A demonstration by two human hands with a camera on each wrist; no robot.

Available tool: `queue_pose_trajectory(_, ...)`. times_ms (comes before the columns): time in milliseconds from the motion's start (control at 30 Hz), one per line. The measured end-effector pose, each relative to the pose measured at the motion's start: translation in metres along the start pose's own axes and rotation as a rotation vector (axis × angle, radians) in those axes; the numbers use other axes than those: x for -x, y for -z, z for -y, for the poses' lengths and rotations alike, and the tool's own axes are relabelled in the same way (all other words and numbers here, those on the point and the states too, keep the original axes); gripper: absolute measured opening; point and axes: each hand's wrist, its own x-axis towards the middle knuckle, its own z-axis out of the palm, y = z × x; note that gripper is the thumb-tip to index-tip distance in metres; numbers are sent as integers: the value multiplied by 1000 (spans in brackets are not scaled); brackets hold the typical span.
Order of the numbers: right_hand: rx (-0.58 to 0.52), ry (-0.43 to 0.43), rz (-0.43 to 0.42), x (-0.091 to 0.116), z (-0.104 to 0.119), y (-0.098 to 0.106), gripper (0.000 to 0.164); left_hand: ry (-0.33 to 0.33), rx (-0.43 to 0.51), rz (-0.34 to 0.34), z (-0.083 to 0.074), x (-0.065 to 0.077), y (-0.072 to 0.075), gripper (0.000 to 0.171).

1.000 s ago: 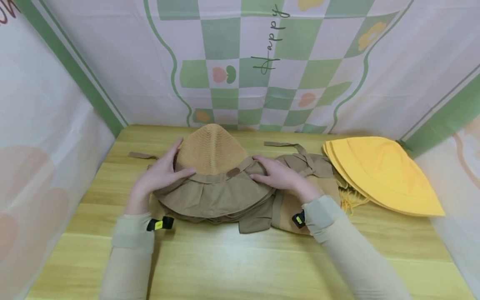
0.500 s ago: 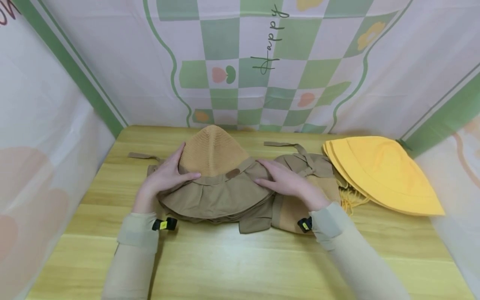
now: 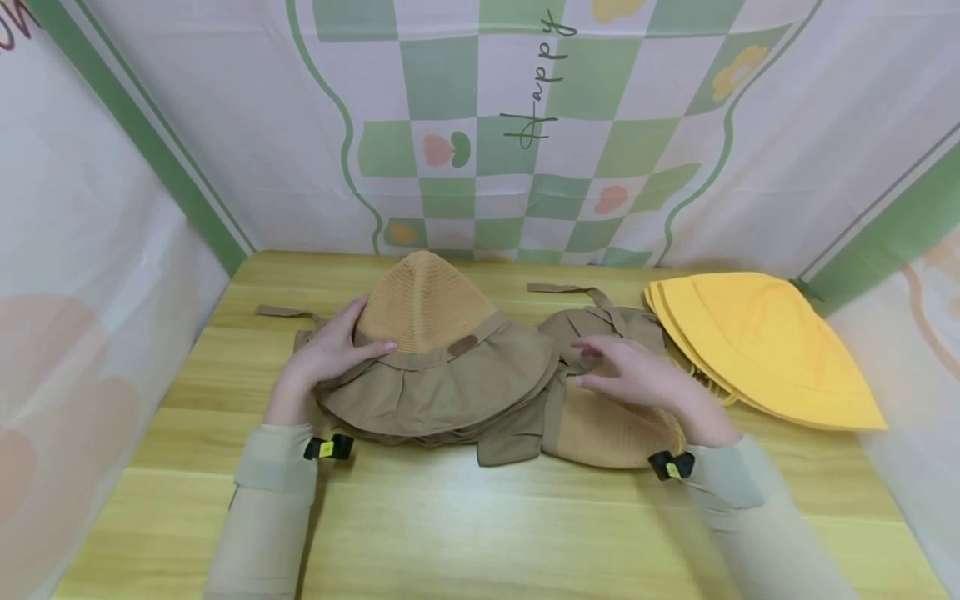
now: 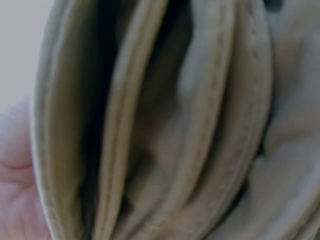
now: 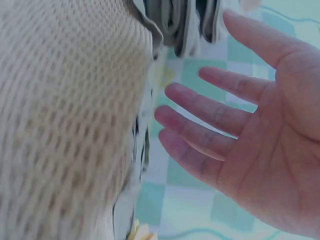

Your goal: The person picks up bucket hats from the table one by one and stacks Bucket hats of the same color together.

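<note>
A sun hat with a woven straw crown point(image 3: 423, 308) and a wide brown cloth brim point(image 3: 450, 392) lies on the table, its several brim layers point(image 4: 165, 130) stacked in the left wrist view. My left hand point(image 3: 330, 350) rests on the hat's left side, thumb along the band and fingers beside the crown. My right hand point(image 3: 637, 379) is off this hat, fingers extended and holding nothing. It hovers over a second straw and brown cloth hat point(image 3: 607, 429), whose weave fills the left of the right wrist view beside the spread fingers point(image 5: 200, 110).
Yellow hats point(image 3: 765, 350) lie stacked at the right, partly against the second straw hat. A cloth strap point(image 3: 285, 312) reaches out left, another strap point(image 3: 562, 288) behind. The wooden table point(image 3: 450, 533) ends at a patterned curtain point(image 3: 510, 192).
My right hand has let go of the first hat's brim and moved right, over the second hat. My left hand has shifted slightly right and stays on the first hat.
</note>
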Motion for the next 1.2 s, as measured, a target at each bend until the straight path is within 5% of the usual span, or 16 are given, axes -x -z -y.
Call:
queue_pose_trajectory(267, 95, -5, -34, 31, -18, -4, 47, 41, 22, 2, 1, 1, 1, 104)
queue_pose_trajectory(733, 190, -276, 21, 64, -33, -17, 87, 122, -27, 19, 2, 0, 2, 113)
queue_pose_trajectory(967, 99, -330, -73, 60, -43, -14, 63, 162, -66, 30, 4, 1, 3, 116)
queue_pose_trajectory(1200, 134, -206, -360, 56, -45, -15, 12, 193, -91, 41, 9, 3, 6, 119)
